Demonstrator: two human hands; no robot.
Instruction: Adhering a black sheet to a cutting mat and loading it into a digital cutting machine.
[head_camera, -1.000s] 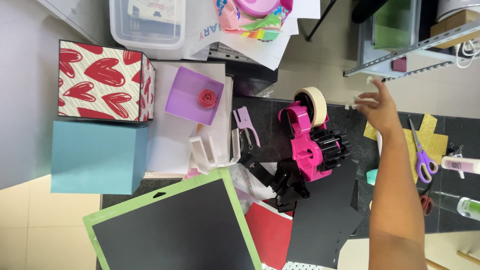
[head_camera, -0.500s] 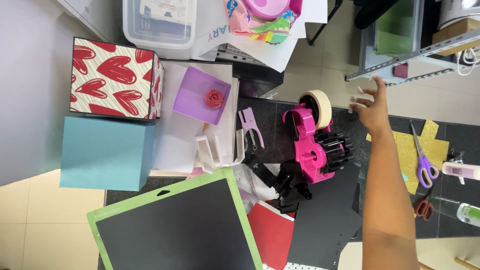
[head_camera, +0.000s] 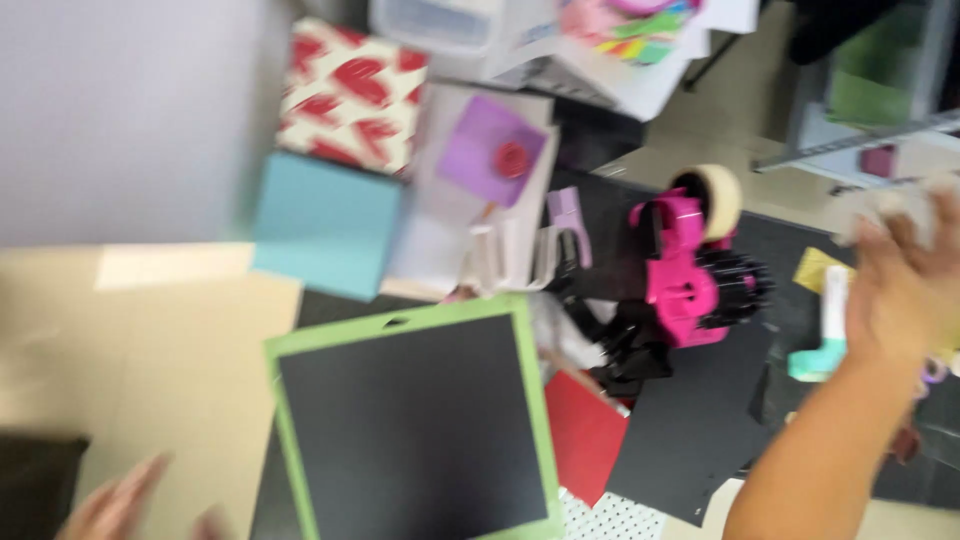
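Right hand (head_camera: 900, 290): raised at the bench's right edge, grip around a blurred pale thing (head_camera: 885, 205), cannot tell what
Left hand (head_camera: 115, 505): bottom left, fingers spread, grasping nothing
Nearest: pink tape dispenser (head_camera: 685, 275), well left of the right hand

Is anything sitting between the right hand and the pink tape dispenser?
Nothing solid shows between them. The right hand is raised to the right of the tape dispenser, with only flat black paper on the table in the gap. The picture is blurred, so small items could be missed.
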